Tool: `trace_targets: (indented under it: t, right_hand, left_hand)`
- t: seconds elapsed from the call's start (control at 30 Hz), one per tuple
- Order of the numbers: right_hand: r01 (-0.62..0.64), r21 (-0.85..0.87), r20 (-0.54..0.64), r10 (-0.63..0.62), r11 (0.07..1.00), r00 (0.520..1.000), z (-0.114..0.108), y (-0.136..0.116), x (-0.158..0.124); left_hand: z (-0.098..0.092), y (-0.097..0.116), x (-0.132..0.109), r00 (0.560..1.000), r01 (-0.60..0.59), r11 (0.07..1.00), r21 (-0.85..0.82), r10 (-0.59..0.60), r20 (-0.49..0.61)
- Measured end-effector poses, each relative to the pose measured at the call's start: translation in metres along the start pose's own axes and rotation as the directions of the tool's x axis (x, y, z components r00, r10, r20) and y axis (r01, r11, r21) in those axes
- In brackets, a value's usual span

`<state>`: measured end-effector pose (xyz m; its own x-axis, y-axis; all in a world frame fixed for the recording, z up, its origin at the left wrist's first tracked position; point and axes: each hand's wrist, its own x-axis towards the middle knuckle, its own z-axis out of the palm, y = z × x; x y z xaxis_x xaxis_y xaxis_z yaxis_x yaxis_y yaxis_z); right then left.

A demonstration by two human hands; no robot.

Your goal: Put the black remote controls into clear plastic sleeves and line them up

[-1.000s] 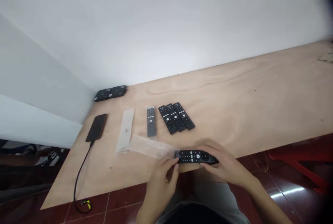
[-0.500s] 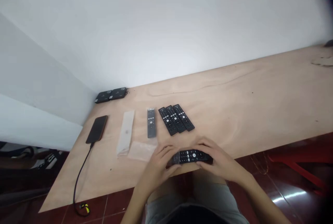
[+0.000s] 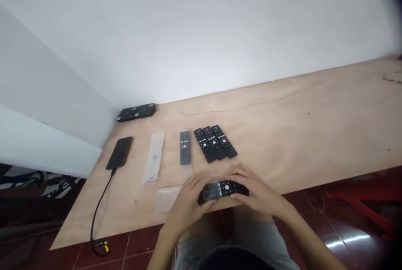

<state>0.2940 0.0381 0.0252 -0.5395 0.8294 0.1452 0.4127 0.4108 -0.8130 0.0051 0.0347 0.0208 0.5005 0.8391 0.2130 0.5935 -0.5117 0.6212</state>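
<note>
A black remote (image 3: 226, 188) lies crosswise near the table's front edge, its left part covered by a clear sleeve. My left hand (image 3: 191, 194) grips its sleeved left end between thumb and fingers. Around the bare right end, my right hand (image 3: 251, 188) is closed. Just beyond are three black remotes (image 3: 215, 143) side by side, slanted and touching. Left of them sits another remote (image 3: 185, 147), greyish under a clear sleeve. Flat pale sleeves lie farther left (image 3: 153, 159) and beside my left hand (image 3: 166, 199).
A phone (image 3: 119, 153) with a black cable (image 3: 99, 207) rests on the wooden table (image 3: 298, 136) at the left. Two black boxes (image 3: 136, 112) stand by the wall. A red stool (image 3: 361, 203) is at the lower right.
The clear sleeve now covers more of the held remote. Both hands and the remote have shifted slightly left. The pale sleeve beside my left hand has moved a little toward the front edge.
</note>
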Motion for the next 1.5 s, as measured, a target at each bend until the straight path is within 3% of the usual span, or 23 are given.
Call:
trace_targets:
  t: [0.17,0.4,0.53,0.73,0.9,1.2,1.3,1.43,1.5]
  right_hand:
    - [-0.012,0.011,0.005,0.012,1.0,1.0,0.015,-0.004,0.007]
    - [-0.143,0.046,-0.258,0.15,0.989,0.954,0.003,0.019,-0.022]
    - [-0.126,0.079,-0.256,0.142,0.989,0.956,0.009,0.015,-0.028]
    - [-0.122,0.205,-0.195,0.163,0.971,0.967,0.037,-0.006,-0.012]
    - [-0.165,0.284,-0.221,0.232,0.944,0.947,0.049,0.002,-0.01]
    - [-0.159,0.485,-0.12,0.246,0.86,0.962,0.046,-0.004,0.001]
    - [-0.212,0.549,-0.111,0.322,0.809,0.94,0.04,0.002,-0.006]
    - [-0.338,0.395,-0.219,0.445,0.854,0.868,0.019,0.022,-0.026]
    - [-0.318,0.243,-0.361,0.39,0.916,0.847,0.008,0.027,-0.034]
  left_hand:
    - [0.008,0.002,0.004,0.999,-0.041,0.999,0.004,0.041,0.027]
    - [-0.012,-0.002,-0.007,1.0,0.026,0.997,0.076,-0.026,0.007]
    - [-0.008,-0.003,-0.007,1.0,-0.003,0.997,0.078,0.003,0.001]
    - [0.011,0.011,0.012,0.994,-0.105,0.993,0.061,0.103,0.04]
    - [0.018,0.018,0.017,0.99,-0.119,0.99,0.081,0.112,0.082]
    - [0.022,0.024,0.024,0.994,-0.073,0.994,0.079,0.066,0.087]
    - [0.016,0.02,0.018,0.995,-0.067,0.992,0.104,0.059,0.077]
    - [0.007,0.009,0.002,0.999,-0.047,0.988,0.148,0.044,0.023]
    - [0.005,0.005,-0.001,0.998,-0.069,0.988,0.141,0.069,0.005]
